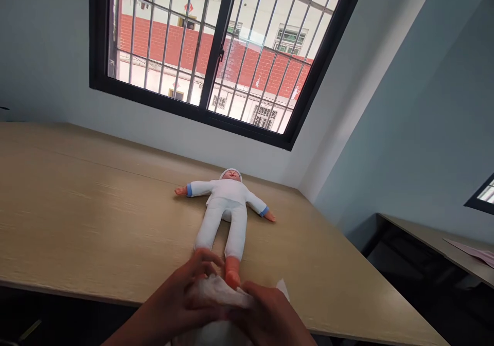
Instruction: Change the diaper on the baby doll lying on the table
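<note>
A baby doll (227, 202) in a white top and trousers with blue cuffs lies on its back on the wooden table, arms spread, feet toward me. At the near edge, in front of its feet, my left hand (189, 294) and my right hand (270, 310) are both closed on a crumpled white cloth or tissue (216, 290); its exact kind is unclear. The doll's left foot (232, 276) shows between my hands, while the other foot is hidden behind my left hand. A white corner of material (283, 288) sticks out beyond my right hand.
The wooden table (96, 207) runs back to the wall beneath a barred window (216, 48). To the right, past a gap, stands a second table (432, 238) with a pink sheet (471, 252) on it.
</note>
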`<state>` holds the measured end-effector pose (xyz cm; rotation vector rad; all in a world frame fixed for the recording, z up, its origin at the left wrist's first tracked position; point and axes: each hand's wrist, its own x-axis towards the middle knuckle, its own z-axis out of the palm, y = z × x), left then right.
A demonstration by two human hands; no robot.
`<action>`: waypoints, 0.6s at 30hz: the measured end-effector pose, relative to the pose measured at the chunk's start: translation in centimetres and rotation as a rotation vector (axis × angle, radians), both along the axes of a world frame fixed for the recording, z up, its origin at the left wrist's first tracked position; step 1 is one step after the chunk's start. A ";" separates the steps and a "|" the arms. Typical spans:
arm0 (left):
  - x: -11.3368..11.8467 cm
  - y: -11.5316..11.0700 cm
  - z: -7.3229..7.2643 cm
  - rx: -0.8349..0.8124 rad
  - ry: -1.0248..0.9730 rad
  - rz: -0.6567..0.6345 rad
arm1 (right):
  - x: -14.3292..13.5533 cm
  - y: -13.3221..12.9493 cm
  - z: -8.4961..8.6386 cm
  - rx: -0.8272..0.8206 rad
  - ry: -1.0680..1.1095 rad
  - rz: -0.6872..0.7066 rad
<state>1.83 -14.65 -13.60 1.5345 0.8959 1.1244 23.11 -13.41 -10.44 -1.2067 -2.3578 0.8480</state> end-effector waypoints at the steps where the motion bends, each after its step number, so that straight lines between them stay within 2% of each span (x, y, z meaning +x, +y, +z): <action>1: -0.2 0.0 0.0 -0.023 -0.058 0.003 | 0.1 0.1 0.2 -0.019 0.039 0.009; 3: -0.5 -0.1 -0.1 -0.052 -0.116 0.010 | 0.1 0.2 0.3 -0.073 0.111 0.028; 7: -0.8 0.1 0.0 0.037 -0.017 0.047 | 0.0 0.4 -0.6 -0.150 0.178 0.090; 9: -1.3 0.8 0.2 0.095 0.043 0.162 | 0.1 0.7 -1.3 -0.088 0.185 0.043; 11: -1.9 1.9 0.2 0.081 0.039 0.334 | 0.4 1.1 -2.0 0.021 0.175 -0.037; 12: -2.2 2.5 0.0 0.035 0.003 0.395 | 0.6 1.3 -2.3 0.065 0.166 -0.063; 14: -2.5 3.5 -0.6 -0.115 -0.124 0.434 | 1.0 1.8 -2.8 0.095 0.153 -0.056; 18: -2.1 4.7 -2.4 -0.412 -0.411 0.308 | 1.0 2.4 -3.4 0.044 0.170 0.078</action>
